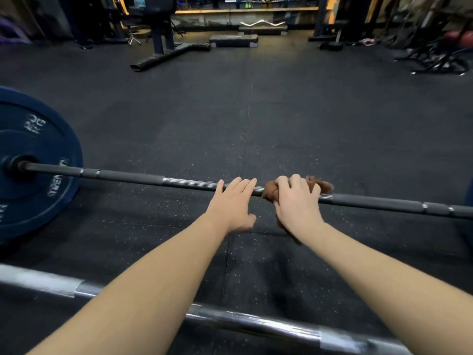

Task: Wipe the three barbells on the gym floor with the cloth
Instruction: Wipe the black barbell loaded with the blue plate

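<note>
A dark barbell (133, 177) lies across the black rubber floor, with a blue plate (35, 160) on its left end. Near the bar's middle, my right hand (297, 203) grips a brown cloth (323, 186) wrapped around the bar. Just left of it, my left hand (234, 204) rests on the bar with its fingers laid straight over the top. A second, shiny steel barbell (256, 322) lies closer to me, passing under both forearms. A third barbell is not in view.
A bench frame (163, 51) stands at the back left and a step platform (233, 41) behind the floor's middle. A curl bar (262, 23) lies on a far platform. Machines (440, 49) crowd the back right. Another blue plate's edge (469, 198) shows at the right.
</note>
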The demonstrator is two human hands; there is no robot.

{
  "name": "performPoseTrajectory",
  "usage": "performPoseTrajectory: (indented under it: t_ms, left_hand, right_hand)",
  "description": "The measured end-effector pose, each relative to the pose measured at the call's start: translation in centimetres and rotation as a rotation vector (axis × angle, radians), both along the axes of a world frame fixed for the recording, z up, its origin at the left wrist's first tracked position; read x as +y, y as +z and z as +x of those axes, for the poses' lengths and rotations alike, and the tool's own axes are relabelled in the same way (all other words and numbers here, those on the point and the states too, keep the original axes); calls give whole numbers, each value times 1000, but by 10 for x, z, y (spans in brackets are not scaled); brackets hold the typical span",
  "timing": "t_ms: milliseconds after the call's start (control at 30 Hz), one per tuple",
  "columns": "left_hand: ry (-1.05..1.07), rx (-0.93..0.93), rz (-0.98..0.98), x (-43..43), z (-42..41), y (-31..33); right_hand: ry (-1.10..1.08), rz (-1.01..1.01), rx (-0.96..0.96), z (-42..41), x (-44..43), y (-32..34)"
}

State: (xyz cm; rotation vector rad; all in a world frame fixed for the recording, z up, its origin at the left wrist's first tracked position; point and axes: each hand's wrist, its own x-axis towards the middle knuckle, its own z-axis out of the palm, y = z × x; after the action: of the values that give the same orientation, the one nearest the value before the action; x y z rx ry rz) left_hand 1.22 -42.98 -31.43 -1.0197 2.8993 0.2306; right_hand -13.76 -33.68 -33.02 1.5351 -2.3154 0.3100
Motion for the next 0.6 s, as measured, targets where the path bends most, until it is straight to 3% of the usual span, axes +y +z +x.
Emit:
performPoseTrajectory:
  t_ms: [167,333,500,600]
  left_hand:
    - [-32,186,106,-8,12,-2]
    - [-50,521,220,-11,27,-17]
    - [45,526,74,-5,10,-6]
    - [119,475,95,0,-10,4]
  right_hand:
    - [64,-28,-229,39,-26,-2]
    - [175,113,-724,51,-50,32]
    - [327,335,-1377,7,-42,58]
    - [346,183,-1571,-26,-35,65]
